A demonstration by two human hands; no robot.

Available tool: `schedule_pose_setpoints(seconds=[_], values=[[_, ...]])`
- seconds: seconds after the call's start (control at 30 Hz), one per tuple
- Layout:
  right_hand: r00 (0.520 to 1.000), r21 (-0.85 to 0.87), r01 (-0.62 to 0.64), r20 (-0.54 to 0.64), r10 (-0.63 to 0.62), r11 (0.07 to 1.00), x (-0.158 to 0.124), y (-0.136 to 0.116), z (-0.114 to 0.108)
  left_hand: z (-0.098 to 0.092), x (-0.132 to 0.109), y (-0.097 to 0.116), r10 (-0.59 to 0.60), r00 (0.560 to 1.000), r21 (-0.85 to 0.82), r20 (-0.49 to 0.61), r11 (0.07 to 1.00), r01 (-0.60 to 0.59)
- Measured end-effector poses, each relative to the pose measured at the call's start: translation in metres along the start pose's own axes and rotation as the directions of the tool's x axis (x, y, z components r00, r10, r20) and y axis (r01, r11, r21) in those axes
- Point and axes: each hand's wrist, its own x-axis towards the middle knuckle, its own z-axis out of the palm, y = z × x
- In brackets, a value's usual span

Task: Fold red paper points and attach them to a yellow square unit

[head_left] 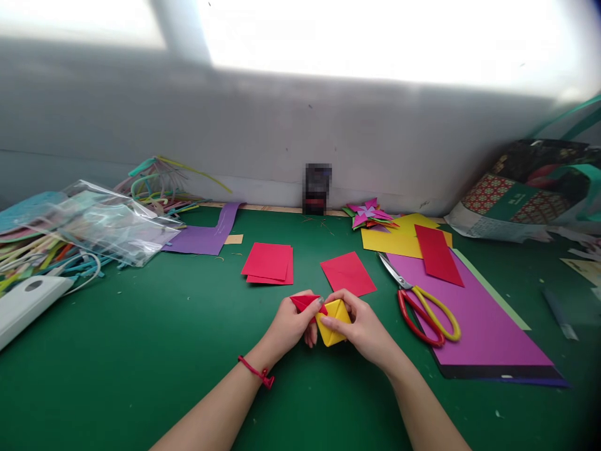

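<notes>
My left hand (292, 324) pinches a folded red paper piece (306, 302) just above the green table (141, 351). A red string bracelet sits on that wrist. My right hand (362, 326) grips a folded yellow paper piece (332, 321), fingers wrapped over its top and side. The red piece's tip touches the yellow piece between the two hands. Both hands are closed on the paper, near the table's middle front.
Red paper squares (267, 262) (348, 273) lie just beyond the hands. Scissors with red and yellow handles (422, 307) rest on a magenta sheet (474, 319) at right. Yellow sheets and a folded paper star (370, 214) sit behind. Plastic bags and coloured strips (94, 225) lie left; a patterned bag (530, 188) far right.
</notes>
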Motion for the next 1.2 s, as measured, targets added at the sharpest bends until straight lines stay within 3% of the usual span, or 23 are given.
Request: schedule_pose_setpoints(seconds=[0.13,0.23,0.33,0.47,0.57,0.67,0.77,1.0,1.2], values=[[0.996,-0.114,0.027,-0.082,-0.037,0.993,0.0,0.003,0.003,-0.001,0.001,-0.002,0.038,0.999,0.074,-0.035,0.997,-0.035],[0.986,-0.135,0.046,-0.15,-0.066,0.99,0.002,0.005,0.005,-0.003,0.005,-0.002,0.071,0.995,0.02,-0.072,0.997,-0.07],[0.957,-0.047,0.044,-0.286,-0.055,0.998,0.005,0.009,0.01,-0.004,0.009,0.002,0.107,0.991,-0.028,-0.079,0.994,-0.109],[0.891,0.172,0.048,-0.453,0.035,0.984,0.009,0.015,0.022,-0.002,0.009,0.006,0.185,0.977,0.116,-0.105,0.978,-0.172],[0.902,0.189,0.07,-0.432,0.019,0.979,0.007,0.013,0.03,-0.001,0.007,0.006,0.193,0.977,0.094,-0.095,0.978,-0.184],[0.918,0.077,0.103,-0.392,-0.065,0.992,0.004,0.007,0.029,-0.002,0.006,0.005,0.182,0.974,0.071,-0.135,0.982,-0.174],[0.903,-0.003,0.126,-0.415,-0.116,0.992,0.005,0.003,0.021,-0.003,0.004,0.006,0.17,0.976,0.111,-0.134,0.982,-0.156],[0.936,0.162,0.138,-0.345,-0.075,0.977,0.01,0.008,0.014,0.0,0.001,0.01,0.131,0.988,0.097,-0.085,0.988,-0.122],[0.955,0.182,0.115,-0.29,-0.058,0.976,0.009,0.008,0.011,0.001,0.001,0.007,0.121,0.987,0.103,-0.105,0.989,-0.11]])
